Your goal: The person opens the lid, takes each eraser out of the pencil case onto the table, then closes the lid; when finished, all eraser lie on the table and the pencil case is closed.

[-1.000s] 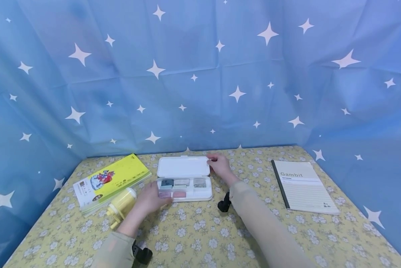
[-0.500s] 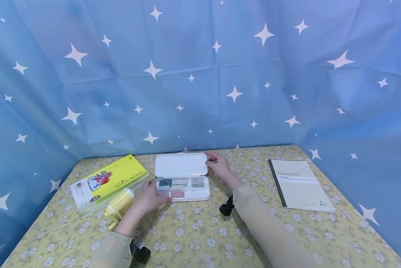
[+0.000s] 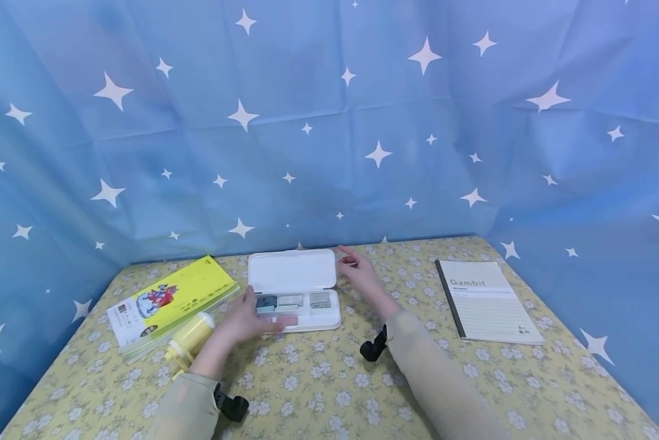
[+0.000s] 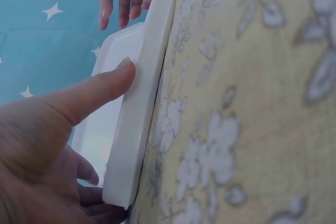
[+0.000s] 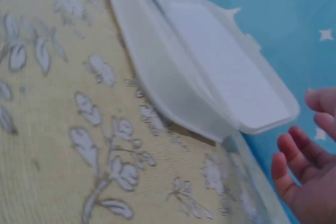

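Observation:
A white plastic pencil case lies with its lid folded back on the flowered table. Its base has compartments with several small blocks, among them a pink one and a dark bluish one. My left hand grips the case's left end: in the left wrist view the thumb lies over the front rim and the fingers curl round the end. Just off the lid's right edge is my right hand. The right wrist view shows its fingers loosely bent, with a gap to the lid.
Left of the case lies a yellow-covered book, with a yellow cylinder with a white end against its near side. A notebook marked Gambit lies at the right. A blue star-patterned cloth hangs behind the table.
The lid has tipped further back. My right hand has come off the lid's right edge, while my left hand stays at the case's left end. The view has shifted slightly.

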Action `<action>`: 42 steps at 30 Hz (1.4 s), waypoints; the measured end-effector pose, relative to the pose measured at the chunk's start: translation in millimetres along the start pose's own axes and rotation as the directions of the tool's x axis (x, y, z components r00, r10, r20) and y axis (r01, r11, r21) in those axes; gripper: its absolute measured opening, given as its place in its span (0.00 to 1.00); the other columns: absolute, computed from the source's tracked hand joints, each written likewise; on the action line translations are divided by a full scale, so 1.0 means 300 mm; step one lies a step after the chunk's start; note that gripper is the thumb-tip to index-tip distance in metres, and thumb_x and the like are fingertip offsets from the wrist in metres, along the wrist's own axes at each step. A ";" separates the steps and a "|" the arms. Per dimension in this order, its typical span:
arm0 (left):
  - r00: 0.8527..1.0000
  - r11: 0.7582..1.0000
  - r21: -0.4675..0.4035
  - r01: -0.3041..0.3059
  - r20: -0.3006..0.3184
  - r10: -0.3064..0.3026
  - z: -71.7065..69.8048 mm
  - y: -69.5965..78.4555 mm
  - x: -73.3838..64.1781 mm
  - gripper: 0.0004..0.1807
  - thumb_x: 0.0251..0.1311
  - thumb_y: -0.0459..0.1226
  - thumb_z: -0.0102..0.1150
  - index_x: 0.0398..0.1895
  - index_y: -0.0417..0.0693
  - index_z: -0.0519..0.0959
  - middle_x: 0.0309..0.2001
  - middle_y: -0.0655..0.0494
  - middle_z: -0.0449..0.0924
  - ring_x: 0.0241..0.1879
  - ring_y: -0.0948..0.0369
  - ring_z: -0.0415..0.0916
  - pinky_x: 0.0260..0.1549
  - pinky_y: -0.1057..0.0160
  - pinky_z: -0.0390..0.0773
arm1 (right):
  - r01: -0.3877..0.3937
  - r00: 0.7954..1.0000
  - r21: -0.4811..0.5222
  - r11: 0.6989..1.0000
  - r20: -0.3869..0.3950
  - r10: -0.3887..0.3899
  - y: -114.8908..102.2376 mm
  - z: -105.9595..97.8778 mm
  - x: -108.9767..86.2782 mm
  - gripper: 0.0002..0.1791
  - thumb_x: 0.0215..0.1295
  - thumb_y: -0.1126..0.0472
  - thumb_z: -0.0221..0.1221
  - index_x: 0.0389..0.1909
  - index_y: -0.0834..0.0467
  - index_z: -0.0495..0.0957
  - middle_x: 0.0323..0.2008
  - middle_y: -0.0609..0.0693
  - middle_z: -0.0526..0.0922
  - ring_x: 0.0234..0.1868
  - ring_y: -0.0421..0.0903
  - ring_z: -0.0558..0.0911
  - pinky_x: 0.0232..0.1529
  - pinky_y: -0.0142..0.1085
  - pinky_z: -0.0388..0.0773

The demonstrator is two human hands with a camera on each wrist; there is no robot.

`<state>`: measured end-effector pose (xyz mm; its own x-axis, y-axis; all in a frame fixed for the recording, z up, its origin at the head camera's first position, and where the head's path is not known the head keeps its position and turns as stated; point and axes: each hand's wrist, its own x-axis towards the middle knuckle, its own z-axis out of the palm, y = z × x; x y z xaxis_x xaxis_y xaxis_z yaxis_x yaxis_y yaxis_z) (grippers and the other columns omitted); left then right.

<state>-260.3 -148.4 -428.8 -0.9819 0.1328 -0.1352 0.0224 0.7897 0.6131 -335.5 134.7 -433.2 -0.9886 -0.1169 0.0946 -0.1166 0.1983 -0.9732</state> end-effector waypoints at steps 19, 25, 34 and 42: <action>0.998 0.999 -0.005 0.054 -0.008 -0.054 0.008 -0.003 -0.008 0.79 0.34 0.63 0.75 0.76 0.38 0.30 0.73 0.29 0.35 0.71 0.35 0.34 0.63 0.32 0.49 | 0.218 0.897 -0.397 0.892 0.442 -0.023 -0.017 -0.017 -0.048 0.18 0.66 0.66 0.58 0.55 0.51 0.81 0.47 0.49 0.79 0.36 0.44 0.75 0.33 0.38 0.75; 0.999 0.999 0.015 0.045 -0.025 -0.045 -0.005 -0.011 -0.002 0.79 0.34 0.64 0.75 0.75 0.36 0.31 0.73 0.28 0.34 0.71 0.35 0.32 0.64 0.33 0.48 | 0.227 0.864 -0.383 0.896 0.503 -0.004 -0.027 -0.007 -0.051 0.20 0.63 0.72 0.56 0.54 0.53 0.81 0.52 0.52 0.75 0.32 0.46 0.71 0.31 0.38 0.70; 0.999 0.999 0.017 0.047 -0.022 -0.046 -0.007 -0.019 -0.003 0.79 0.34 0.64 0.75 0.75 0.35 0.31 0.73 0.28 0.34 0.71 0.35 0.33 0.64 0.33 0.48 | 0.303 0.845 -0.404 0.863 0.533 -0.047 -0.029 0.014 -0.056 0.21 0.62 0.74 0.56 0.54 0.56 0.81 0.46 0.52 0.72 0.34 0.47 0.70 0.33 0.39 0.69; 0.999 1.000 0.012 0.025 -0.021 -0.024 0.001 -0.019 0.014 0.77 0.36 0.63 0.75 0.75 0.35 0.32 0.73 0.29 0.39 0.71 0.36 0.34 0.64 0.33 0.48 | 0.323 0.840 -0.401 0.857 0.539 -0.065 -0.011 0.011 -0.055 0.20 0.66 0.74 0.53 0.54 0.56 0.81 0.43 0.54 0.70 0.30 0.47 0.65 0.32 0.38 0.65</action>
<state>-264.6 -152.1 -433.3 -0.9859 0.1008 -0.1334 0.0006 0.7998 0.6002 -318.5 132.9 -432.2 -0.7712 -0.6360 0.0291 -0.4578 0.5222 -0.7195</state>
